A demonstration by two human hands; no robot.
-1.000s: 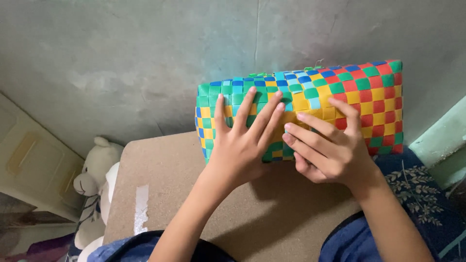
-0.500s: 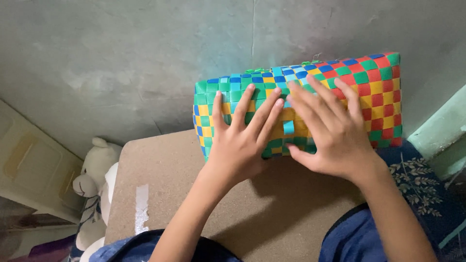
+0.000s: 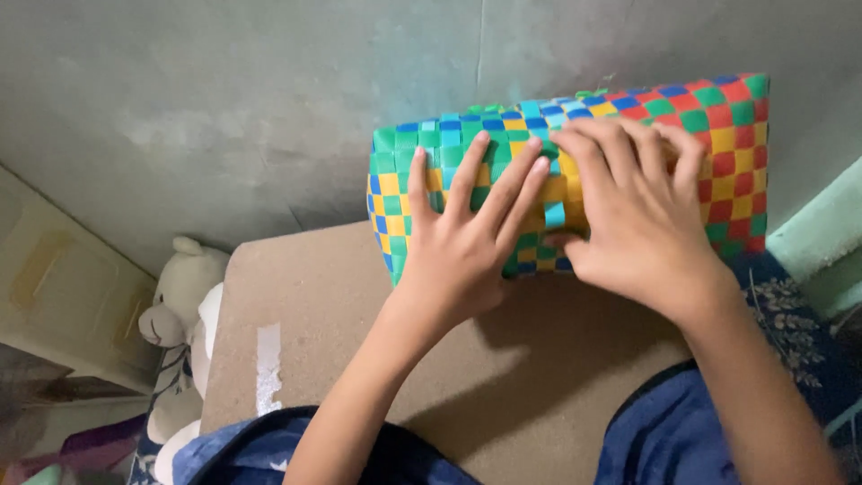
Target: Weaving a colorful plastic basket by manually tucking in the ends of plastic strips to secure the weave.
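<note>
Woven basket: a box-shaped basket (image 3: pixel 575 171) plaited from flat plastic strips in green, blue, yellow and red stands on its side at the far edge of the brown board (image 3: pixel 359 323), its back against the grey wall (image 3: pixel 224 99).
Loose strip: a short light-blue strip end (image 3: pixel 555 214) sticks out of the weave near the middle of the near face, between the two hands.
Left hand: the left hand (image 3: pixel 458 247) lies flat on the left half of the near face, fingers spread and pressing, grasping nothing; it sits much as it did a second ago.
Right hand: the right hand (image 3: pixel 642 220) covers the middle-right of the face, fingers reaching up to the top edge. A second ago its fingers lay lower and curled over the yellow squares; now they are stretched upward and the blue strip end has come into view beside the thumb. Whether the thumb pinches that strip is hard to tell from here.
Reading of the change: the work looks to have moved to that one strip, with the left hand steadying the basket.
Lap: blue cloth (image 3: pixel 664 440) shows at the board's near edge.
Left of board: a pale soft toy bear (image 3: pixel 184 296) lies just beside the board.
</note>
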